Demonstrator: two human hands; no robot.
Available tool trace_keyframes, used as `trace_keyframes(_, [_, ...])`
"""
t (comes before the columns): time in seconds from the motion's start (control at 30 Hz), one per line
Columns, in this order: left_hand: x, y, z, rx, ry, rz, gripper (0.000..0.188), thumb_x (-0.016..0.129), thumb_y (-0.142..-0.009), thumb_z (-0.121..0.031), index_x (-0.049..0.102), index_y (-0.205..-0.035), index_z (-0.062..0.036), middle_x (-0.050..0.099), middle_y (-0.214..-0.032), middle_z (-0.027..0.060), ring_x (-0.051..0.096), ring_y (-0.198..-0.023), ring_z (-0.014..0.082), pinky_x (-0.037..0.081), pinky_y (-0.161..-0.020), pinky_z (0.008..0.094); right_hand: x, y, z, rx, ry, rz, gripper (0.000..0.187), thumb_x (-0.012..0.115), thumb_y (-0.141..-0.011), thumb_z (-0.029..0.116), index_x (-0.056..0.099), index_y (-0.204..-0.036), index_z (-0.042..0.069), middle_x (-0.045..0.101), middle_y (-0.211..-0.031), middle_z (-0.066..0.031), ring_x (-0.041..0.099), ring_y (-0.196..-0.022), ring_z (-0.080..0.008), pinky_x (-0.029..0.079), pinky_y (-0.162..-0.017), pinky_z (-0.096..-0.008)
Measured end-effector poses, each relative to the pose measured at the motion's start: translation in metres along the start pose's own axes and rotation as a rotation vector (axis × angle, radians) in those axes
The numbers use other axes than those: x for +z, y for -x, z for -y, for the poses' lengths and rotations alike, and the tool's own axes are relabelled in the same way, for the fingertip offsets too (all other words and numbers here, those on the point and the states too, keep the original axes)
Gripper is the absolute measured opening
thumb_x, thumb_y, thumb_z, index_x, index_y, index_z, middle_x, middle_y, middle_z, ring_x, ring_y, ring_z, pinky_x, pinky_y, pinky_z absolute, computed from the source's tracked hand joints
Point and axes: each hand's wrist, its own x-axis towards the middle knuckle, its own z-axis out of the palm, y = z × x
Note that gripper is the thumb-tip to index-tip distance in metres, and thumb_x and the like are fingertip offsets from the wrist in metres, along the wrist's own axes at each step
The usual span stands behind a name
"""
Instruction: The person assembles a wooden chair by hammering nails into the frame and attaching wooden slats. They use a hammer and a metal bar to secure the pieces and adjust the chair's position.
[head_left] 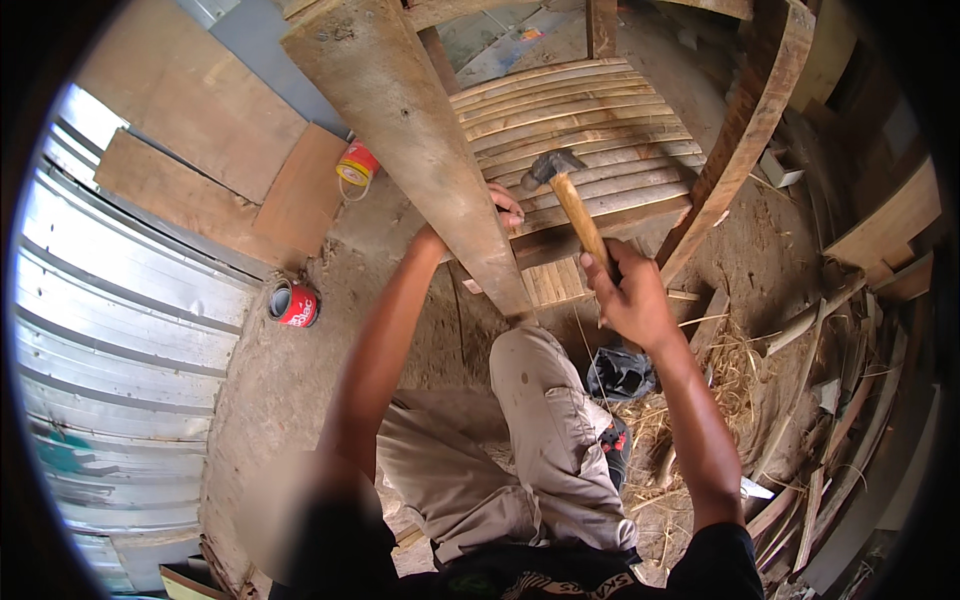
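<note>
Grips the wooden-handled hammer [580, 214] near the lower end of its handle with the right hand [638, 298], closed around the wood. Points the handle's long axis forward and a little left, away from the trousered knee [530, 365], with the metal head appearing over the front part of the slatted panel [590, 112]. Reaches the left hand [507, 205] past the broad wooden board [420, 130] toward the panel's near-left corner, with fingers partly curled and partly hidden by the board; cannot tell whether pinching anything small. Shows the hammer head just right of the left fingertips and slightly beyond them, apart in view, at a height hard to judge. Lying ahead of both hands, with slats running left to right across the handle's line; nearer to the left hand than to the right.
</note>
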Motion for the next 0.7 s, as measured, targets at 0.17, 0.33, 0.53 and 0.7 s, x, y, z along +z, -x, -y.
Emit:
trace_keyframes(0.17, [-0.003,-0.005,0.004,0.031,0.014,0.054,0.029,0.083,-0.077,-0.031,0.074,-0.089,-0.0057,0.069,-0.096,0.0054,0.063,-0.094,0.0167,0.051,-0.083,0.0316,0.013,0.007,0.001,-0.148,0.128,-0.094,0.022,0.064,-0.095,0.017,0.056,-0.09,-0.003,0.055,-0.065,-0.0222,0.045,-0.051,-0.03,0.042,-0.051,-0.0386])
trace_keyframes(0.33, [-0.002,-0.002,0.006,0.027,-0.155,-0.002,0.03,0.085,-0.075,-0.028,0.073,-0.088,-0.004,0.069,-0.097,0.0047,0.063,-0.091,0.0163,0.052,-0.082,0.0298,0.025,0.011,0.0,-0.215,0.172,-0.124,0.02,0.063,-0.095,0.015,0.055,-0.09,-0.003,0.056,-0.067,-0.0242,0.05,-0.053,-0.0366,0.043,-0.053,-0.0406])
trace_keyframes(0.53, [-0.001,-0.001,0.02,-0.1,0.346,0.02,0.022,0.085,-0.075,-0.026,0.077,-0.087,-0.0098,0.07,-0.097,0.0038,0.063,-0.09,0.0171,0.05,-0.081,0.0309,0.03,0.016,0.01,-0.247,0.217,-0.103,0.016,0.061,-0.095,0.012,0.055,-0.095,-0.003,0.058,-0.07,-0.0274,0.061,-0.063,-0.043,0.046,-0.056,-0.0435])
trace_keyframes(0.7, [-0.001,-0.008,0.039,0.0,0.518,0.123,0.019,0.083,-0.077,-0.024,0.076,-0.085,-0.0085,0.069,-0.094,0.0019,0.063,-0.092,0.0171,0.049,-0.084,0.0308,0.029,0.016,0.018,-0.114,0.206,-0.131,0.016,0.06,-0.095,0.011,0.055,-0.097,-0.003,0.06,-0.069,-0.0258,0.061,-0.062,-0.044,0.046,-0.053,-0.0441])
